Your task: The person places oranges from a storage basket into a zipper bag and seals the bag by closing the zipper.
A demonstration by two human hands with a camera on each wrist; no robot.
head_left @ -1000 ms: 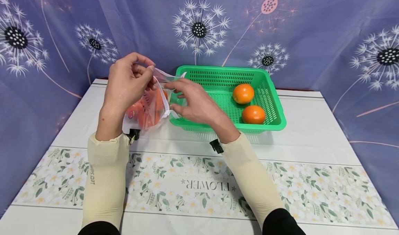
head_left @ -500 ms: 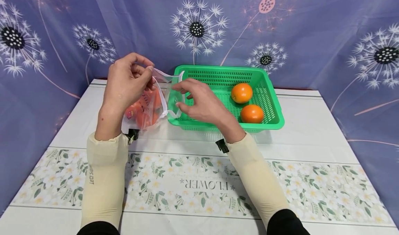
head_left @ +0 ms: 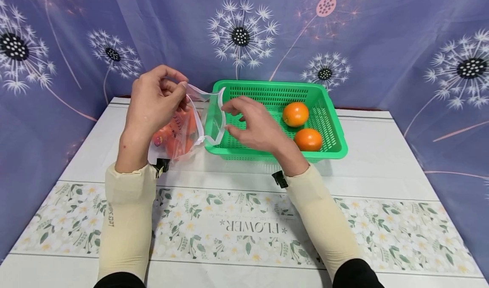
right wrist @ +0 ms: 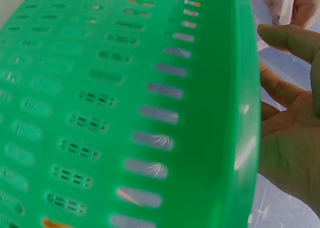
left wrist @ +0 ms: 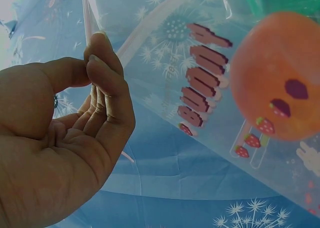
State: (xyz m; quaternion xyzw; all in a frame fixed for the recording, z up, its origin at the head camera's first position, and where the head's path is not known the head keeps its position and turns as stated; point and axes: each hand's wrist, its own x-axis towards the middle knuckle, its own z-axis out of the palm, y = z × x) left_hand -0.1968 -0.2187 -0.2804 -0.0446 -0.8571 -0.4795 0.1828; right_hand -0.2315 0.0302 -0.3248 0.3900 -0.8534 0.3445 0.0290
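Observation:
My left hand pinches the white rim of a clear plastic bag between thumb and fingertips. The bag's mouth gapes to the right, over the left end of a green basket. Orange fruits show through the bag; in the left wrist view one orange fruit lies behind plastic printed "BUNNY" with strawberries. Above the basket's left part, my right hand is loosely bent with nothing in it, fingertips just right of the bag's rim. Two oranges, one farther back and one nearer, lie in the basket's right half.
The basket's slotted wall fills most of the right wrist view. A white table cover with a floral band lies underneath. Behind the table hangs a blue-purple curtain with dandelion prints.
My right hand has let go of the bag's rim and moved right over the basket. The bag's mouth has spread a little wider. My left hand keeps its pinch, nearly still.

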